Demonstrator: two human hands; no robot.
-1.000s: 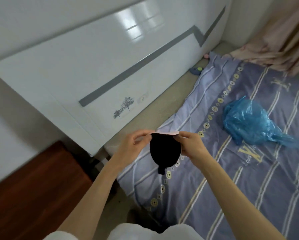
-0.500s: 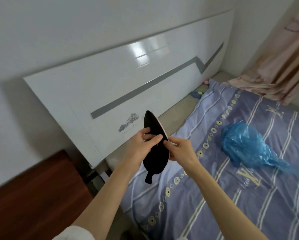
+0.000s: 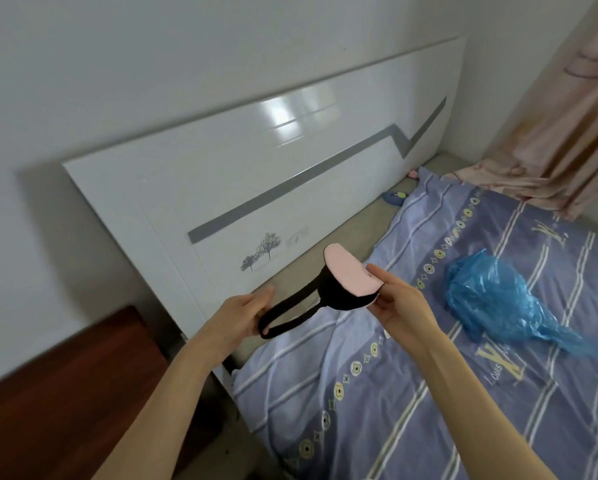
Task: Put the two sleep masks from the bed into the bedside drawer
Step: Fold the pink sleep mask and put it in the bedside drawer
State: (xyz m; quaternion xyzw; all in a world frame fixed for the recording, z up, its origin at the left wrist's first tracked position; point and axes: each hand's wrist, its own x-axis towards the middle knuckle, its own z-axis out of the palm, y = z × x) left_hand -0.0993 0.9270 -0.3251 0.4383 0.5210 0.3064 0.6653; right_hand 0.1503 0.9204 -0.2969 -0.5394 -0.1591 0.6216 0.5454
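Note:
A folded sleep mask [image 3: 349,282], black outside and pink inside, hangs in the air over the bed's head end. My right hand [image 3: 399,304] pinches its right edge. My left hand [image 3: 242,317] has fingers hooked through the mask's black elastic strap [image 3: 290,313], which is stretched out to the left. A second mask and the drawer are not visible. The dark red-brown bedside cabinet top [image 3: 65,393] lies at the lower left.
The bed carries a purple striped sheet [image 3: 411,393] with a crumpled blue plastic bag [image 3: 498,299] on it. A glossy white headboard [image 3: 256,188] stands behind. Small items [image 3: 396,197] lie at the head of the bed, and a pink curtain [image 3: 560,133] hangs at right.
The mask was held upright and pinched by both hands; now my left hand has pulled the strap out to the left and the pink inner face has turned upward. The view has tilted up.

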